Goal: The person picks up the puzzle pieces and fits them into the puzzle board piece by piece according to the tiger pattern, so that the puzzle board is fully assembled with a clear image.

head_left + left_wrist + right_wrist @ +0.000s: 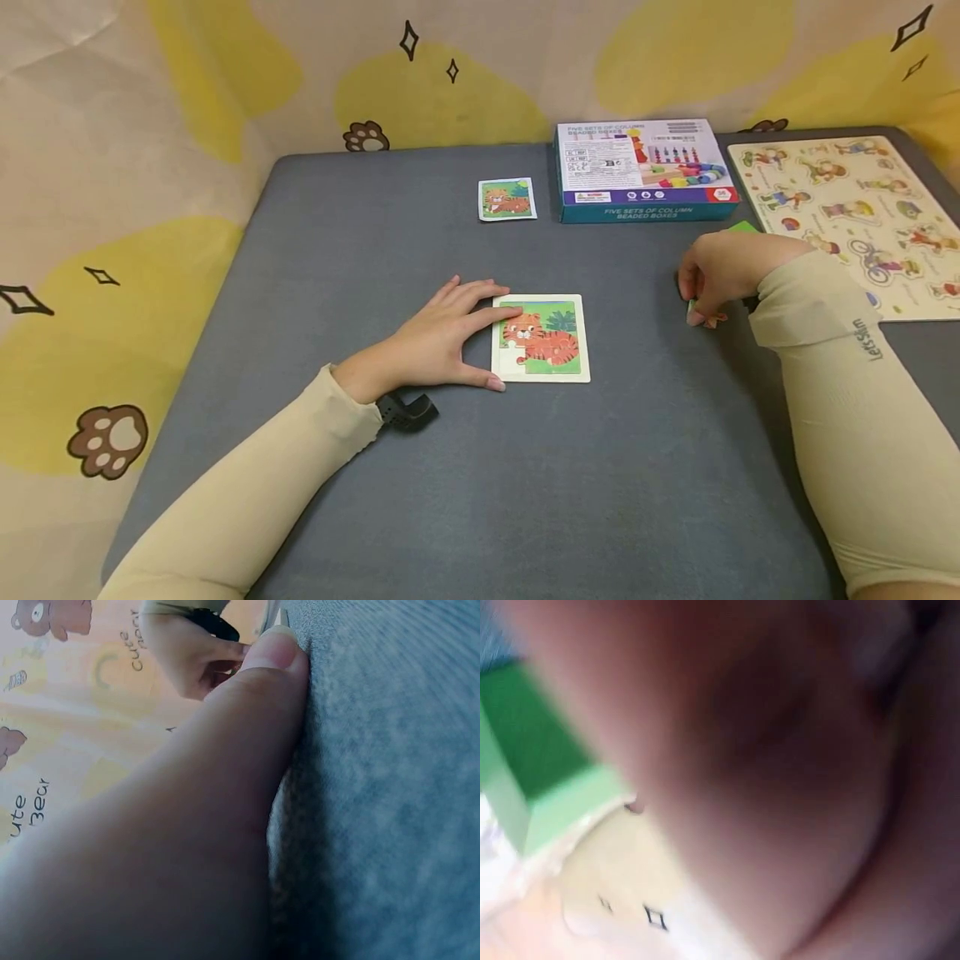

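Note:
A square tiger jigsaw puzzle [555, 346] in a white frame lies on the table, with bare white backing showing at its lower left. My left hand [450, 337] rests along the left side of this frame, fingers spread; one fingertip lies over the picture and the thumb reaches the lower left corner. Off to the right, my right hand [727, 267] pinches a small orange and green puzzle piece [717, 318] between thumb and fingers, mostly hidden by them. Behind that hand a green box [536, 735] shows, open-topped in the right wrist view.
A small tiger picture card [507, 200] lies toward the back of the grey table [360, 242]. Right of it is a bead-set box [645, 171]. A wooden board with children's figures [847, 192] occupies the back right, partly under the right forearm. Patterned cloth [465, 100] hangs behind.

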Demonstrator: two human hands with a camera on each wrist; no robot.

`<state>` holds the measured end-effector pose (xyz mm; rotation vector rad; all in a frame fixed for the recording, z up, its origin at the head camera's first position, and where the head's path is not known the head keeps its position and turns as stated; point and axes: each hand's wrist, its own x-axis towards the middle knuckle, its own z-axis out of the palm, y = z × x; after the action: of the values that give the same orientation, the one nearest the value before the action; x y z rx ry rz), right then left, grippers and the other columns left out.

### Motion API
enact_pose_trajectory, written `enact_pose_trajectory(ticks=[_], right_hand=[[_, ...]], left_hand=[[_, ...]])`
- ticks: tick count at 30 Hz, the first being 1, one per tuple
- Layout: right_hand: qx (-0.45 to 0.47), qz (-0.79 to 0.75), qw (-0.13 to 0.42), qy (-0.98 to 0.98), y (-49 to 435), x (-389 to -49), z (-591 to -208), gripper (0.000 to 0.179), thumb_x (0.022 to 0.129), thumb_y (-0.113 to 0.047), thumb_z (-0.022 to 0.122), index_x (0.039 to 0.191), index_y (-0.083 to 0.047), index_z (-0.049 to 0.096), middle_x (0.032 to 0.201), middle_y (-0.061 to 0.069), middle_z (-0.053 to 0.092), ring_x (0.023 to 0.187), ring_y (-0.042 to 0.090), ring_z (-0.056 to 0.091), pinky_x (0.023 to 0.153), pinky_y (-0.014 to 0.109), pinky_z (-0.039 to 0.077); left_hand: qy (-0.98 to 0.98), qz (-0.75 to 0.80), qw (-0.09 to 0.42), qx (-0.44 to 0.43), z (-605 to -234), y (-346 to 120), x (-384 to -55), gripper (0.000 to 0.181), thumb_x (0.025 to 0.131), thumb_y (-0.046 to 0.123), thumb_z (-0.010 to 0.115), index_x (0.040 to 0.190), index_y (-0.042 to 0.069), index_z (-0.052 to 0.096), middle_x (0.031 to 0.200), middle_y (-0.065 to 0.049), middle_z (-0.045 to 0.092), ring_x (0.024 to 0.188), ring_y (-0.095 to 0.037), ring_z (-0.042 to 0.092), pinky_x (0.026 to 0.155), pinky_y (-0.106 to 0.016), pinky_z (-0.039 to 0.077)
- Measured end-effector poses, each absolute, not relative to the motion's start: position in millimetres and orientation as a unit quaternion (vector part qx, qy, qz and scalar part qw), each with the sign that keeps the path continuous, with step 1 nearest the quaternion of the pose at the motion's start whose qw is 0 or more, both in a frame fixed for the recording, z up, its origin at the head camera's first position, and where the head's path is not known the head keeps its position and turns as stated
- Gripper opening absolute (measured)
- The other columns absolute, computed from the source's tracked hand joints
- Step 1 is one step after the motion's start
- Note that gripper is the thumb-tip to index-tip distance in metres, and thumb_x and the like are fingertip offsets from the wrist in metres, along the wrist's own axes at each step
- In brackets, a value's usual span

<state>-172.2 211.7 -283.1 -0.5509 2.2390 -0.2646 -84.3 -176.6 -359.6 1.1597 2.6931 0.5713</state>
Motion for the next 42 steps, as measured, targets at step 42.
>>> enact_pose_trajectory(ticks=[42], right_hand=[[-0.348,-0.323,0.124,0.872,62,-78,-315,0.02,0.087,-0.002,0.084,0.093,-0.011,0.068,0.076,-0.007,0.066,0.072,0.01,0.063,0.069,0.032,0.053]], left_hand=[[0.908,0.197,0.071,0.363,-361,-176,-83,0.113,0.079,0.072,0.08,0.164,0.013,0.033,0.164,-0.002,0.035,0.157,-0.021,0.02,0.128,-0.045,-0.001]])
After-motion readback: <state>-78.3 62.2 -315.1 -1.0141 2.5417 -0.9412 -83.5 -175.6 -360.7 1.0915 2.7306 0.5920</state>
